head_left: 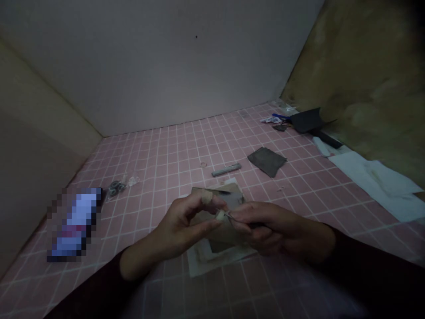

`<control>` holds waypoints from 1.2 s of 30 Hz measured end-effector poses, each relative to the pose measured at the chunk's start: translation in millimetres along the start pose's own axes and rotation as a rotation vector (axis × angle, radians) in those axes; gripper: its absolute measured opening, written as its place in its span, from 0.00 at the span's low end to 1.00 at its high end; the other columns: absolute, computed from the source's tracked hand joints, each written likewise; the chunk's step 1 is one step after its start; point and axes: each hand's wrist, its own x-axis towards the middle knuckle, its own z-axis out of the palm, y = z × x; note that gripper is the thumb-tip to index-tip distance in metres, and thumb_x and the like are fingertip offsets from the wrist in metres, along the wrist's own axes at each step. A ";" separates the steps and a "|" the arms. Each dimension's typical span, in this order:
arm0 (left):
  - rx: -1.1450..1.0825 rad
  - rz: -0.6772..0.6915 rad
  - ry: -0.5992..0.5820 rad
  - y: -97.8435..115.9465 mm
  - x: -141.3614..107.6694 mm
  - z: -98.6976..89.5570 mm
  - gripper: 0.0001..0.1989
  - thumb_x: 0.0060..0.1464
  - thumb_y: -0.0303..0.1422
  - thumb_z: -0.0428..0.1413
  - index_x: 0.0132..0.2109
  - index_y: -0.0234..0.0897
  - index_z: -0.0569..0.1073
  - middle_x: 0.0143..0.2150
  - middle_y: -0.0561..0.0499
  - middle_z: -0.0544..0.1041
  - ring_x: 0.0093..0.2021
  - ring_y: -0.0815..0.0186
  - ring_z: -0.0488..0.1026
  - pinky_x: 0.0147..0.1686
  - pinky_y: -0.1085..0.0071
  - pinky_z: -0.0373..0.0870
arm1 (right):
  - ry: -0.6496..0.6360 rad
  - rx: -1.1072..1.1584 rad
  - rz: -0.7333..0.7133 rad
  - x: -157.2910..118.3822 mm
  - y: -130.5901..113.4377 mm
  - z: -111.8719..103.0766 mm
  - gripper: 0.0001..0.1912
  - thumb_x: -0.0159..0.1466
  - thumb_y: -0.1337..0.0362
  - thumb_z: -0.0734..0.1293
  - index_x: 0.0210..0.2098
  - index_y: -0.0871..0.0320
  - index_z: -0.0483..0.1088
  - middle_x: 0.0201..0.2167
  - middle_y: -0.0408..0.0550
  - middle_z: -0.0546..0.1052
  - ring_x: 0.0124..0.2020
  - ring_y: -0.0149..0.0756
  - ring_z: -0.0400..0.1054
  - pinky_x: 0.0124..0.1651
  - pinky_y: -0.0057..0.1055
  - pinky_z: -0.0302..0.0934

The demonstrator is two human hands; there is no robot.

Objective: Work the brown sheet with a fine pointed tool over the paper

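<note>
Between the thumb and index finger of my left hand (186, 226) is a small pale piece (220, 215), cream-coloured and blocky. A strip of beige tape (206, 196) wraps one of that hand's fingers. My right hand (268, 223) is closed around a slim, dark metal tool (232, 218); its tip meets the pale piece, and its exact kind is unclear in the dim light. Below both hands lie pale sheets (198, 266) with darker grey-brown sheets (219, 246) on top, partly hidden by the fingers.
Beyond the hands lie a grey stick (226, 169), a small ring (203, 165) and dark grey sheets (266, 161). At left are a blurred-out phone-like object (78, 221) and a clear bag of dark rings (116, 188). White paper (368, 177) and a black item (307, 120) line the right wall.
</note>
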 end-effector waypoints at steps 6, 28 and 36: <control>0.058 0.052 -0.019 0.7 1.2 -0.2 0.09 0.60 0.32 0.59 0.48 0.37 0.74 0.45 0.46 0.77 0.44 0.62 0.75 0.44 0.67 0.73 | -0.120 0.082 0.069 0.7 -1.0 -1.3 0.14 0.66 0.57 0.61 0.26 0.56 0.60 0.11 0.28 0.50 0.10 0.20 0.34 0.10 0.17 0.35; 0.108 0.064 -0.048 1.1 0.8 -2.6 0.09 0.59 0.30 0.59 0.48 0.38 0.74 0.44 0.49 0.76 0.43 0.66 0.73 0.43 0.72 0.71 | -0.034 -0.001 0.022 -0.5 -0.6 1.4 0.16 0.69 0.57 0.59 0.27 0.56 0.60 0.12 0.29 0.49 0.11 0.22 0.33 0.12 0.20 0.33; 0.152 0.109 -0.060 -0.9 -0.1 -6.1 0.10 0.61 0.29 0.58 0.50 0.39 0.73 0.45 0.49 0.76 0.43 0.66 0.73 0.42 0.72 0.70 | -0.043 -0.007 0.052 -0.8 0.4 6.1 0.16 0.68 0.56 0.59 0.26 0.56 0.60 0.10 0.28 0.49 0.10 0.21 0.33 0.11 0.19 0.34</control>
